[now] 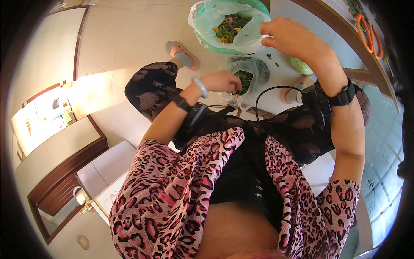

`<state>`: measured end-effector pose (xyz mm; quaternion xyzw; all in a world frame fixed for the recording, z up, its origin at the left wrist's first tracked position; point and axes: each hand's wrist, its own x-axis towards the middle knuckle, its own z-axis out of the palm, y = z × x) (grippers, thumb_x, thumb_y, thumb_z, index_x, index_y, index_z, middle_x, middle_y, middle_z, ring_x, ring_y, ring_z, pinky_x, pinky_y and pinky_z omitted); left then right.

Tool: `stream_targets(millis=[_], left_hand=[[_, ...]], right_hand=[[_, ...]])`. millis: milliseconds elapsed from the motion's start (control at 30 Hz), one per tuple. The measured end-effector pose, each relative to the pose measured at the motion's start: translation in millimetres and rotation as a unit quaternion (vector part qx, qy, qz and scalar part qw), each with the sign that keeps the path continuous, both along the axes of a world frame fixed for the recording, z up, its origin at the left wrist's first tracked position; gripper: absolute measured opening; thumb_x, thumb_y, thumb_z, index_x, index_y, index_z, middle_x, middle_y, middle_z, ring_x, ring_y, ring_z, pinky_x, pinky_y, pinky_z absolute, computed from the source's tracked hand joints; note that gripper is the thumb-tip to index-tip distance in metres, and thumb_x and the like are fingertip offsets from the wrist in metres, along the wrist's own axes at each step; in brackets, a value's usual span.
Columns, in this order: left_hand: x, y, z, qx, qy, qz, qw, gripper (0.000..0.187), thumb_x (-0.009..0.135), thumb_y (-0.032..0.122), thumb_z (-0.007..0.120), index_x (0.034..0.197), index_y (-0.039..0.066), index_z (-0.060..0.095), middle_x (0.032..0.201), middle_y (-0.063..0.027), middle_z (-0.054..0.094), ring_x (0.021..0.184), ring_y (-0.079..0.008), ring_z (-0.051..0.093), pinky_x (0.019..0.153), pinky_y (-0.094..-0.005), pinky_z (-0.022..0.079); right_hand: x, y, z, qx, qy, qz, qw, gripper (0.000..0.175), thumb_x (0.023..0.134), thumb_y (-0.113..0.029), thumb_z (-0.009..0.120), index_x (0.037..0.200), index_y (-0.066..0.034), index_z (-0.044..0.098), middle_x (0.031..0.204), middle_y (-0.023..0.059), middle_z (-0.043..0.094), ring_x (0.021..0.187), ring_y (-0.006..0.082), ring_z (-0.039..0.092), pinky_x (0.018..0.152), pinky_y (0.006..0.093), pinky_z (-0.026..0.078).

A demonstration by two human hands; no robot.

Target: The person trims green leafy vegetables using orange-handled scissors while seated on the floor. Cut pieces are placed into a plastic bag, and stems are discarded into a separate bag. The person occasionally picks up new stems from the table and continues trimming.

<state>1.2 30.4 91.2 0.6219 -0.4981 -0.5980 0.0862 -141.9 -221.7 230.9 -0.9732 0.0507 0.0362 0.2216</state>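
Note:
My left hand (pixel 223 82), with a pale bangle at its wrist, is over the near edge of a clear plastic bag (pixel 258 73) holding leafy greens (pixel 244 79). Its fingers curl down and are slightly blurred; whether they grip anything is unclear. My right hand (pixel 286 35) is at the right rim of a green bin (pixel 210 47) lined with a translucent plastic bag (pixel 203 19). Its fingertips meet or overlap the liner's edge, and I cannot tell if they pinch it. Leaves and yellow bits (pixel 231 29) lie inside the liner.
Orange-handled scissors (pixel 365 34) lie on a wood-edged table (pixel 343 24) at upper right. Loose leaves (pixel 273 60) and a light green bag (pixel 300 66) are on the floor beyond my knees. A black cable (pixel 275 87) loops near my right forearm. My left foot wears a pink clog (pixel 186 53).

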Motion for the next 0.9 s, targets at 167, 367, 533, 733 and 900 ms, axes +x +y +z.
stream_targets(millis=[167,367,533,733,900], left_hand=[[-21,0,-114,-0.035,-0.137,-0.238,0.961,0.028,0.087,0.007,0.062,0.112,0.001,0.071,0.096,-0.0187,0.073,0.086,-0.0340,0.070,0.079,-0.0396,0.056],[-48,3,-211,0.032,-0.254,-0.120,0.959,0.029,0.091,0.021,0.057,0.103,-0.002,0.072,0.101,-0.0270,0.070,0.090,-0.0413,0.069,0.082,-0.0473,0.053],[-59,26,-245,0.080,-0.232,-0.052,0.968,0.031,0.092,0.022,0.057,0.103,-0.002,0.072,0.102,-0.0272,0.070,0.091,-0.0418,0.069,0.083,-0.0479,0.053],[-63,47,-248,0.109,-0.201,-0.038,0.973,0.033,0.092,0.025,0.056,0.102,-0.002,0.072,0.104,-0.0276,0.070,0.092,-0.0425,0.069,0.084,-0.0486,0.053],[-58,51,-245,0.116,-0.185,-0.030,0.975,0.035,0.092,0.026,0.055,0.102,-0.002,0.072,0.105,-0.0279,0.070,0.092,-0.0430,0.069,0.085,-0.0491,0.053]], right_hand=[[9,-2,3,-0.003,0.034,-0.016,0.999,0.024,0.090,-0.022,0.065,0.106,-0.0049,0.067,0.096,0.0193,0.071,0.091,0.0408,0.066,0.081,0.0492,0.051],[-1,13,17,-0.016,0.072,-0.046,0.996,0.024,0.091,-0.022,0.067,0.108,-0.0047,0.066,0.094,0.0187,0.070,0.090,0.0411,0.066,0.080,0.0494,0.052],[6,26,31,-0.020,0.115,-0.036,0.992,0.023,0.092,-0.020,0.066,0.112,-0.0065,0.064,0.092,0.0164,0.067,0.088,0.0398,0.066,0.077,0.0491,0.052],[-4,31,48,0.012,0.150,-0.055,0.987,0.023,0.093,-0.019,0.065,0.113,-0.0068,0.062,0.093,0.0156,0.066,0.089,0.0391,0.066,0.078,0.0485,0.052],[-9,19,50,0.018,0.163,-0.091,0.982,0.023,0.094,-0.019,0.064,0.114,-0.0061,0.064,0.099,0.0156,0.068,0.089,0.0391,0.066,0.078,0.0469,0.053]])
